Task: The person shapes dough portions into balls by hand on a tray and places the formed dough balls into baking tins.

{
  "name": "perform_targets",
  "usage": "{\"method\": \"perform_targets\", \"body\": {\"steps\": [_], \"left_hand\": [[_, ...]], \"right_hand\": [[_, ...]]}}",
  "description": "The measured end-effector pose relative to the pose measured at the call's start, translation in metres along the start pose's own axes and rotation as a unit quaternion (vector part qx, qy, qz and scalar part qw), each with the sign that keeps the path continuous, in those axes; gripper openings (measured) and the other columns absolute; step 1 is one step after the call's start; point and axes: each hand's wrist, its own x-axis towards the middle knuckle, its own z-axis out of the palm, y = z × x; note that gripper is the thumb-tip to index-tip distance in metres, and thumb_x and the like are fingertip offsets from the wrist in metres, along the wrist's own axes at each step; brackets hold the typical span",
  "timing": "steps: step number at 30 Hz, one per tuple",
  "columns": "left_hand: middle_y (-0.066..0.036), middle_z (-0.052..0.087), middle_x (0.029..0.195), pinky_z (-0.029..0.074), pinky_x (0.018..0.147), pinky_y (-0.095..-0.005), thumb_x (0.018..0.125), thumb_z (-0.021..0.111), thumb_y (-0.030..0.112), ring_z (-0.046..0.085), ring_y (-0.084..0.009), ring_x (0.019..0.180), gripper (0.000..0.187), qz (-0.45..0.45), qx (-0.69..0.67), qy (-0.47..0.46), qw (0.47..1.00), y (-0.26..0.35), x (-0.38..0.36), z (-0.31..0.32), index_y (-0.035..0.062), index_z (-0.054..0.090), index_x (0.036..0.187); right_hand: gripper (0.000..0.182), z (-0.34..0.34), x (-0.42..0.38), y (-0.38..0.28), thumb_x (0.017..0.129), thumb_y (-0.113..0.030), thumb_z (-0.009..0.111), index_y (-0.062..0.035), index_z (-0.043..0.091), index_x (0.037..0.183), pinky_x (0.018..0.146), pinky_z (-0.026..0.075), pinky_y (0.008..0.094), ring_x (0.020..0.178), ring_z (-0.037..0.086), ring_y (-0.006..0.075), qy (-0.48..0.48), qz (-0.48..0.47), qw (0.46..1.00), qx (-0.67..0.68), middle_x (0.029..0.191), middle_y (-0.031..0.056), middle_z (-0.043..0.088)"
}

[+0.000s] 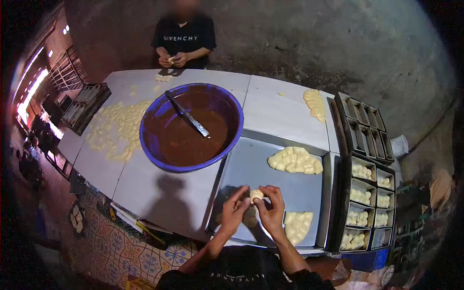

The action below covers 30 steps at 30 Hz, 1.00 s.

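Note:
Over the metal tray (246, 159), a small pale dough ball (256, 194) sits between my two hands. My right hand (271, 209) pinches it between thumb and fingers. On the other side, the fingertips of my left hand (234, 211) close against it. Below my hands, partly hidden, is another piece of dough (250, 217) on the tray. A clustered slab of dough (295, 160) lies at the tray's far right, and a second slab (297, 226) rests near its front right corner.
A purple basin (212, 166) of brown filling, with a spatula (187, 116) in it, stands left of the tray. Many dough pieces (116, 126) lie beyond. Baking tins (360, 195) holding dough balls line the right. Across the table, a person (184, 41) handles dough.

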Motion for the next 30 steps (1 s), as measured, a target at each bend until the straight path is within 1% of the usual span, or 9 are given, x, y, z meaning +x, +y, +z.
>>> {"method": "perform_targets", "body": {"steps": [7, 9, 12, 18, 22, 23, 25, 28, 30], "left_hand": [[-0.005, 0.07, 0.081, 0.049, 0.066, -0.0224, 0.082, 0.073, 0.007, 0.06, -0.0081, 0.07, 0.014, -0.021, 0.178, 0.095, 0.979, 0.01, -0.004, 0.005, -0.003, 0.071, 0.092], [-0.004, 0.069, 0.078, 0.048, 0.06, -0.024, 0.083, 0.071, 0.009, 0.061, -0.0084, 0.069, 0.011, -0.078, 0.21, 0.073, 0.972, 0.025, -0.001, 0.011, -0.0015, 0.072, 0.085], [-0.006, 0.066, 0.096, 0.052, 0.078, -0.0315, 0.088, 0.064, 0.017, 0.063, -0.018, 0.09, 0.013, -0.3, -0.38, -0.011, 0.875, -0.004, 0.004, -0.005, 0.0066, 0.067, 0.096], [-0.019, 0.044, 0.138, 0.039, 0.102, -0.0399, 0.054, 0.061, 0.085, 0.054, -0.0272, 0.114, 0.138, -0.247, -0.433, -0.32, 0.806, 0.048, 0.046, -0.016, -0.0085, 0.016, 0.145], [-0.017, 0.067, 0.105, 0.05, 0.078, -0.037, 0.095, 0.03, 0.065, 0.065, -0.0244, 0.089, 0.08, -0.085, 0.121, 0.023, 0.989, 0.082, 0.156, -0.062, -0.0055, 0.06, 0.118], [-0.017, 0.068, 0.102, 0.05, 0.075, -0.0371, 0.096, 0.03, 0.061, 0.066, -0.0249, 0.084, 0.074, 0.044, 0.375, -0.004, 0.926, 0.102, 0.179, -0.069, -0.0031, 0.062, 0.115], [-0.018, 0.065, 0.103, 0.045, 0.087, -0.0397, 0.099, 0.025, 0.057, 0.061, -0.0312, 0.095, 0.069, -0.126, 0.587, 0.04, 0.798, 0.087, 0.244, -0.12, 0.0013, 0.062, 0.116], [-0.015, 0.065, 0.104, 0.043, 0.093, -0.0399, 0.096, 0.017, 0.062, 0.058, -0.0322, 0.102, 0.078, 0.012, 0.581, -0.002, 0.814, 0.011, 0.288, -0.179, -0.0007, 0.063, 0.107], [-0.014, 0.065, 0.093, 0.044, 0.085, -0.0373, 0.09, 0.015, 0.073, 0.058, -0.0281, 0.088, 0.093, -0.234, 0.547, -0.101, 0.798, 0.04, 0.271, -0.16, -0.0059, 0.063, 0.104]], "right_hand": [[0.034, 0.007, 0.009, 0.001, 0.1, -0.026, 0.044, -0.0042, 0.061, 0.12, 0.085, 0.042, 0.03, 0.096, 0.056, 0.0202, -0.042, 0.133, 0.961, 0.241, 0.103, 0.0088, 0.056], [0.049, 0.001, 0.018, -0.009, 0.1, -0.045, 0.039, -0.0026, 0.061, 0.107, 0.089, 0.042, 0.0379, 0.115, 0.05, 0.0249, -0.051, 0.014, 0.995, 0.087, 0.12, 0.0166, 0.054], [0.054, 0.02, 0.007, 0.004, 0.091, -0.052, 0.053, -0.0033, 0.065, 0.109, 0.101, 0.032, 0.0452, 0.116, 0.045, 0.0341, -0.103, -0.07, 0.989, 0.078, 0.124, 0.0173, 0.05], [0.112, 0.012, 0.009, 0.044, 0.072, -0.047, 0.079, -0.006, 0.009, 0.15, 0.088, 0.047, 0.0323, 0.113, 0.05, 0.0185, -0.177, 0.075, 0.931, 0.311, 0.137, 0.0109, 0.037], [0.11, 0.01, 0.009, 0.042, 0.077, -0.068, 0.062, -0.0182, 0.0, 0.153, 0.087, 0.048, 0.0373, 0.121, 0.041, 0.0239, -0.22, 0.1, 0.938, 0.248, 0.151, 0.0126, 0.021], [0.106, 0.01, 0.005, 0.048, 0.079, -0.064, 0.063, -0.0192, 0.001, 0.153, 0.087, 0.048, 0.0359, 0.12, 0.042, 0.0232, -0.208, 0.097, 0.936, 0.267, 0.151, 0.0126, 0.022], [0.101, 0.011, -0.001, 0.048, 0.082, -0.058, 0.063, -0.019, 0.003, 0.153, 0.086, 0.048, 0.0348, 0.119, 0.043, 0.0226, -0.197, 0.122, 0.936, 0.264, 0.15, 0.0127, 0.024], [0.082, 0.011, -0.009, 0.062, 0.091, -0.032, 0.061, -0.013, 0.01, 0.152, 0.09, 0.046, 0.0326, 0.115, 0.046, 0.0206, -0.181, 0.14, 0.934, 0.274, 0.145, 0.0128, 0.033], [0.08, 0.012, -0.012, 0.067, 0.091, -0.026, 0.062, -0.0088, 0.012, 0.151, 0.093, 0.044, 0.032, 0.113, 0.046, 0.0195, -0.171, 0.154, 0.932, 0.279, 0.143, 0.0129, 0.035]]}}
